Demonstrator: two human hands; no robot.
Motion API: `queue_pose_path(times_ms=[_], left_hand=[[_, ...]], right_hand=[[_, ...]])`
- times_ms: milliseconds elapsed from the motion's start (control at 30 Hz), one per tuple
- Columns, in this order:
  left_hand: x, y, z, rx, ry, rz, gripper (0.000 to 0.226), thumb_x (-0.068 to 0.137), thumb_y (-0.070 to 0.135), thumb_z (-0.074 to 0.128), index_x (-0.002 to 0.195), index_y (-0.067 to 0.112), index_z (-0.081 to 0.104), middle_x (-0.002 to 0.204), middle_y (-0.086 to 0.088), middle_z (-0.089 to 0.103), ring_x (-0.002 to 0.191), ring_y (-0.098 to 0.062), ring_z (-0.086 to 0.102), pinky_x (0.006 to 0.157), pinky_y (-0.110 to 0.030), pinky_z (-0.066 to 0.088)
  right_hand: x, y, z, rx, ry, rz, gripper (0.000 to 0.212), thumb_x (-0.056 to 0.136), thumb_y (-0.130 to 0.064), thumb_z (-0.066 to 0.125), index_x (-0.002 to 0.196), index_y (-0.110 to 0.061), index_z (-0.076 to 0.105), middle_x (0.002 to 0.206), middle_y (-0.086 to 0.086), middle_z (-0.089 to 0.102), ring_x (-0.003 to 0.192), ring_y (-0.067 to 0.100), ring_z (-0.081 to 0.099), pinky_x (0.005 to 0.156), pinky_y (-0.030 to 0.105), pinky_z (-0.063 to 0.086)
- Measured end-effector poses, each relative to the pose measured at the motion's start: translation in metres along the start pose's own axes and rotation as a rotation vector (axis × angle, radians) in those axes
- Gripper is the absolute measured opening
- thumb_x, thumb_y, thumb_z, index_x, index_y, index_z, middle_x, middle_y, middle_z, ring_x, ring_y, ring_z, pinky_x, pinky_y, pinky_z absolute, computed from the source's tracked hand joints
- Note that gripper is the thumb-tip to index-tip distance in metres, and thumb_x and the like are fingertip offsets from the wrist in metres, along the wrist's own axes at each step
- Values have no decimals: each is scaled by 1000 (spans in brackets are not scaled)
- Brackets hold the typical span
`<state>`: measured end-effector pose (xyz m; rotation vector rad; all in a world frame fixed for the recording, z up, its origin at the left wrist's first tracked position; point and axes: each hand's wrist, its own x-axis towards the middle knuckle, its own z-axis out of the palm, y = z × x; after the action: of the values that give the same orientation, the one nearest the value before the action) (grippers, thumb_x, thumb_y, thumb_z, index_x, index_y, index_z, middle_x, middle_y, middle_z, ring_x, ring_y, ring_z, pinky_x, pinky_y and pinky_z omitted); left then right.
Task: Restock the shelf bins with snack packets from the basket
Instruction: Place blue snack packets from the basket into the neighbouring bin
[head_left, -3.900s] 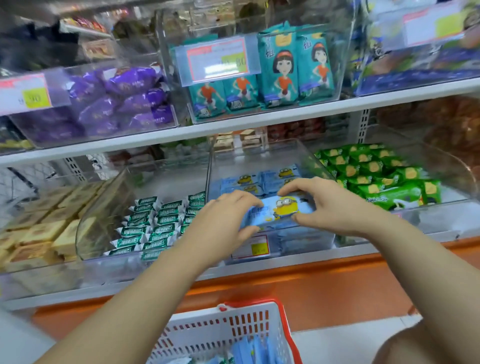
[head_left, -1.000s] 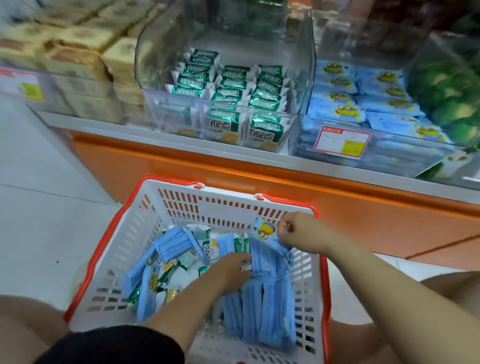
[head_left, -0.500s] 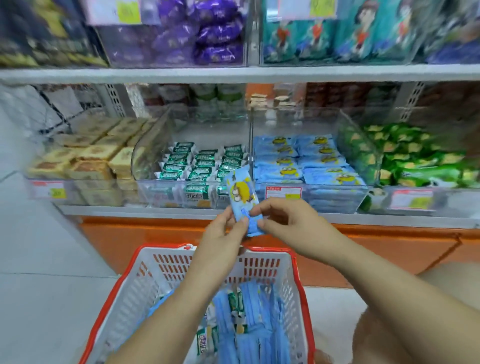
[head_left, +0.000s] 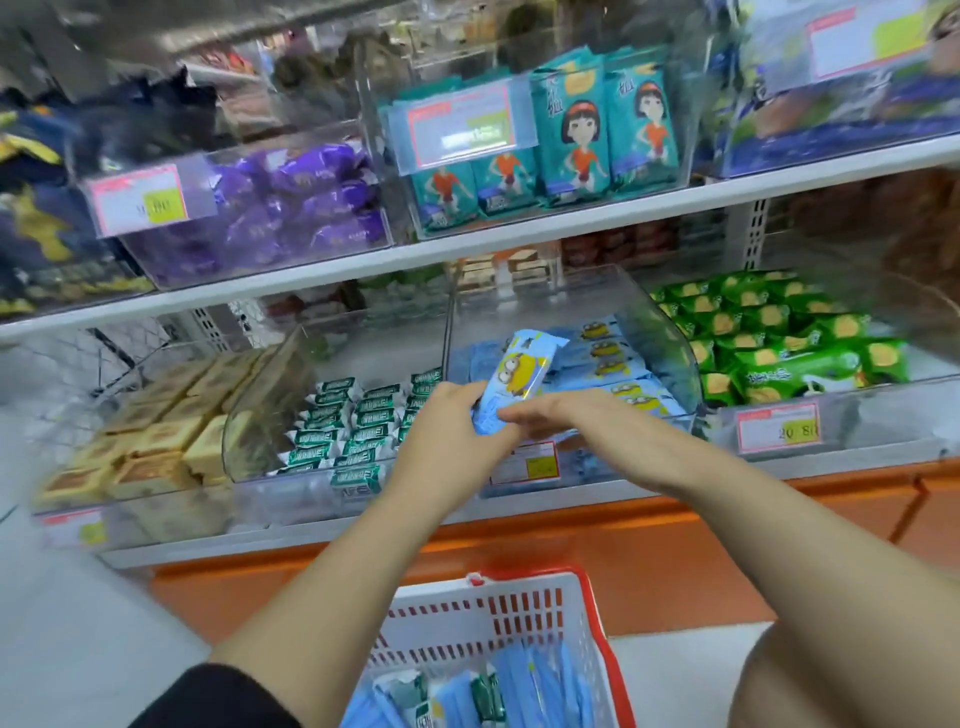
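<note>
Both hands hold one blue packet (head_left: 511, 382) in front of the clear blue bin (head_left: 670, 332) on the lower shelf. The left hand (head_left: 457, 431) clamps the lower end of the packet, and the right hand (head_left: 566, 421) pinches the same end from the other side. The long axis of the packet is tilted, its free end pointing up and a little right, toward the open top of the bin. The bin lies just behind and to the right of the fingers, so the right hand is nearer to it. To my judgement, the next move only needs to push the packet forward over the front wall and lay it flat on the blue packets already there.

In the count: one packet is in the hands. In the basket (head_left: 519, 608) below, several blue packets stand on edge with at least two green ones between them; I cannot count them exactly. The bin shows at least four blue packets on top.
</note>
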<state>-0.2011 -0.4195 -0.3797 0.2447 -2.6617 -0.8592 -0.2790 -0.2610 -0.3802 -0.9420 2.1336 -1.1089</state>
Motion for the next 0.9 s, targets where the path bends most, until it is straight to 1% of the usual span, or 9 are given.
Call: queue_pose_path(times_ms=[33,100,167,267,400,567,733,800,900], left_hand=[[7,1,-2,45,-9,-12,16,83,36,69,98,30,69,89,0,59,85,-13,53,69,-31,44],[21,0,-5,175,-54,-47,32,83,38,69,115,34,65,101,1,52,93,-17,56,80,-34,48],[33,-3,-6,360,-127,-58,42,85,42,67,125,35,60,109,0,49,99,-22,58,85,-39,50],[48,-5,-4,649,-227,-51,57,89,43,64,142,33,47,130,0,50,120,-24,54,100,-42,42],[66,-2,-1,855,-313,4,54,93,38,60,144,36,42,139,3,52,130,-23,44,105,-43,29],[85,3,3,914,-507,-55,56,90,17,62,140,36,45,136,4,56,125,-24,49,101,-44,28],[93,26,3,1078,-723,-82,61,93,27,67,148,28,42,147,4,47,135,-27,43,113,-55,22],[98,35,4,1068,-780,-56,55,96,30,62,148,21,43,149,2,46,134,-28,45,113,-53,31],[105,36,10,1022,-744,-45,40,100,28,53,138,14,55,139,-4,56,116,-25,57,101,-42,48]], right_hand=[[0,1,-5,-15,45,-9,23,93,-49,54,88,-50,75,94,-26,72,116,3,61,89,22,47],[-2,-3,-22,25,245,-33,28,100,-31,48,115,-35,71,115,-12,70,112,6,61,92,22,45],[-14,4,-41,-97,381,-49,35,102,-21,44,133,-27,59,136,-4,59,118,12,58,100,30,45],[-11,21,-50,-369,302,83,45,101,-18,41,145,-21,46,150,1,47,130,19,50,107,36,42],[4,42,-42,-544,151,196,44,98,-17,41,140,-17,52,148,8,47,133,28,45,106,42,42],[13,52,-41,-588,170,205,36,92,-18,43,122,-5,60,127,16,60,121,32,52,100,51,45],[16,51,-39,-613,166,215,39,91,-18,45,125,-3,57,129,15,59,121,31,51,99,50,47],[17,52,-40,-606,174,212,39,91,-19,45,124,-4,58,129,15,60,121,30,52,99,50,47],[15,51,-40,-615,182,206,38,91,-20,45,124,-5,59,130,14,59,121,30,52,99,50,47]])
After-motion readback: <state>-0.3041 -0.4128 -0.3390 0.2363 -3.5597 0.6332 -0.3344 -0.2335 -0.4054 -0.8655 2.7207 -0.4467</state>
